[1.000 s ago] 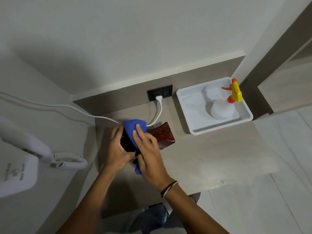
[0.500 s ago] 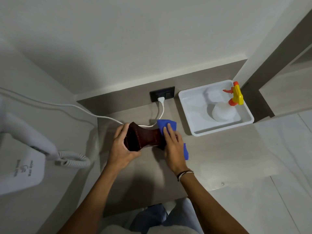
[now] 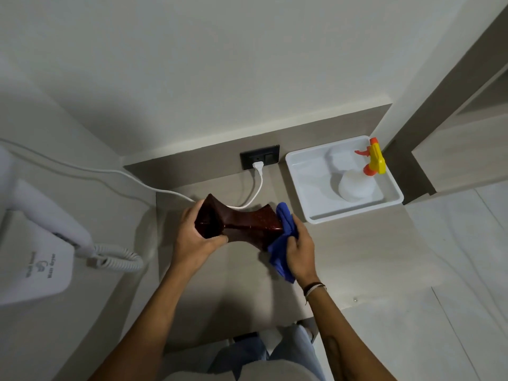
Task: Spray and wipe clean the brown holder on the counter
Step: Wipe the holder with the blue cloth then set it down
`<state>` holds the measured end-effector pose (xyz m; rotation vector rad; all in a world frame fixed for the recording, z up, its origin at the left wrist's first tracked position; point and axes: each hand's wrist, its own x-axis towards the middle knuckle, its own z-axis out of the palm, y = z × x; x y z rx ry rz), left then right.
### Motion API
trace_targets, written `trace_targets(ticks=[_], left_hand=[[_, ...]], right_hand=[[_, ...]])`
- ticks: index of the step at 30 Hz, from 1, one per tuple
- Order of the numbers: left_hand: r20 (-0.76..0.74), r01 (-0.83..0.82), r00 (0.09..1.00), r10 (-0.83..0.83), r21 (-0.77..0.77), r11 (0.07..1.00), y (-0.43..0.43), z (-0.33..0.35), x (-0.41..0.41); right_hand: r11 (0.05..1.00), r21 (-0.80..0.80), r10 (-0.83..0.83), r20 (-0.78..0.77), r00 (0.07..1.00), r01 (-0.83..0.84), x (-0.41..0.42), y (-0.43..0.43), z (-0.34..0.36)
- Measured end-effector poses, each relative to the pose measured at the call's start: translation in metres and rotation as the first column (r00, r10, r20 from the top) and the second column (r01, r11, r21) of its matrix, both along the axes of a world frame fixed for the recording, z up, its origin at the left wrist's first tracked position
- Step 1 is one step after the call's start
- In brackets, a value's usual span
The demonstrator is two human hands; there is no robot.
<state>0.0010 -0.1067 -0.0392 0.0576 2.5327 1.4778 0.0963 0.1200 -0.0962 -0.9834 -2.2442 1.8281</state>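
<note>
The brown holder (image 3: pixel 242 222), glossy and waisted in the middle, lies on its side above the counter (image 3: pixel 233 284), its open mouth turned to the left. My left hand (image 3: pixel 192 237) grips that open end. My right hand (image 3: pixel 298 248) presses a blue cloth (image 3: pixel 283 237) against the holder's right end, the cloth hanging down past my palm. A white spray bottle (image 3: pixel 356 185) with a yellow and orange trigger head stands in a white tray (image 3: pixel 302 199) at the back right.
A white cord (image 3: pixel 255 193) runs from the black wall socket (image 3: pixel 259 160) behind the holder and off to the left. A white wall-mounted hair dryer (image 3: pixel 41 243) with a coiled cable hangs at the left. The counter's front edge is near my legs.
The cloth in my right hand went from the holder's left part to its right end. The holder was turned, so its open mouth now faces left in my left hand.
</note>
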Motion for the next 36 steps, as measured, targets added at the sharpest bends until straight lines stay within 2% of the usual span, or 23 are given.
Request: trace_targets(ticks=[2, 4, 8, 12, 14, 15, 17, 19, 21, 23, 24, 26, 27, 29, 30, 31, 33, 34, 36], left_hand=[[0.102, -0.072, 0.992, 0.072, -0.007, 0.997, -0.002, 0.000, -0.002], [0.172, -0.059, 0.982, 0.073, -0.084, 0.995, -0.002, 0.003, -0.004], [0.198, 0.188, 0.970, -0.139, -0.255, 0.949, -0.005, 0.009, -0.006], [0.203, 0.364, 0.927, -0.315, -0.289, 0.885, -0.017, 0.019, -0.010], [0.093, 0.347, 0.937, -0.336, -0.337, 0.875, -0.015, 0.019, -0.007], [0.043, 0.314, 0.947, -0.318, -0.338, 0.887, -0.013, 0.017, -0.006], [0.011, 0.261, 0.963, -0.271, -0.307, 0.915, -0.009, 0.013, -0.003], [0.004, 0.234, 0.970, -0.243, -0.289, 0.928, -0.010, 0.009, -0.003], [0.004, 0.220, 0.973, -0.230, -0.300, 0.928, -0.015, 0.008, -0.003], [0.015, 0.217, 0.975, -0.222, -0.288, 0.933, -0.016, 0.007, -0.001], [0.025, 0.221, 0.974, -0.223, -0.286, 0.933, -0.013, 0.009, 0.001], [0.034, 0.220, 0.975, -0.220, -0.297, 0.929, -0.006, 0.009, 0.000], [0.037, 0.228, 0.973, -0.228, -0.308, 0.924, -0.005, 0.009, 0.000], [0.057, 0.241, 0.970, -0.235, -0.327, 0.914, -0.005, 0.011, -0.001], [0.073, 0.246, 0.969, -0.235, -0.333, 0.910, -0.006, 0.013, -0.001], [0.075, 0.249, 0.968, -0.238, -0.339, 0.907, -0.007, 0.014, 0.000], [0.040, 0.229, 0.972, -0.231, -0.359, 0.905, -0.005, 0.016, 0.003], [0.031, 0.221, 0.974, -0.226, -0.371, 0.902, -0.001, 0.019, 0.005], [0.026, 0.214, 0.975, -0.222, -0.383, 0.898, 0.007, 0.021, 0.005]], right_hand=[[0.979, -0.191, -0.056, 0.049, 0.997, 0.065, 0.002, 0.000, 0.000], [0.952, -0.284, -0.109, 0.024, 0.994, 0.111, -0.001, -0.001, 0.004], [0.968, -0.224, -0.119, -0.007, 0.993, 0.114, -0.019, 0.001, 0.010], [0.998, 0.030, -0.053, -0.010, 0.999, 0.053, -0.019, -0.010, 0.013], [0.980, 0.199, 0.016, -0.113, 0.994, 0.007, -0.014, -0.028, 0.019], [0.964, 0.261, 0.106, -0.185, 0.977, -0.055, -0.012, -0.043, 0.024], [0.874, 0.410, 0.387, -0.261, 0.885, -0.261, -0.005, -0.078, 0.028], [0.708, 0.586, 0.579, -0.163, 0.799, -0.394, 0.004, -0.093, 0.021], [0.654, 0.626, 0.532, 0.019, 0.847, -0.425, 0.011, -0.072, 0.008], [0.685, 0.582, 0.367, 0.246, 0.897, -0.440, 0.016, -0.038, 0.006], [0.718, 0.560, 0.310, 0.275, 0.910, -0.414, 0.016, -0.033, 0.007], [0.798, 0.483, 0.354, 0.109, 0.929, -0.360, 0.011, -0.059, 0.017], [0.799, 0.459, 0.433, 0.009, 0.901, -0.389, 0.011, -0.081, 0.024], [0.736, 0.525, 0.551, -0.100, 0.829, -0.426, 0.014, -0.103, 0.027], [0.726, 0.549, 0.552, -0.108, 0.827, -0.413, 0.011, -0.094, 0.022], [0.706, 0.586, 0.516, -0.040, 0.856, -0.398, 0.010, -0.078, 0.016], [0.663, 0.613, 0.367, 0.235, 0.900, -0.430, 0.008, -0.044, 0.009], [0.686, 0.594, 0.314, 0.281, 0.907, -0.421, 0.007, -0.039, 0.010], [0.751, 0.565, 0.363, 0.077, 0.928, -0.341, 0.000, -0.061, 0.014]])
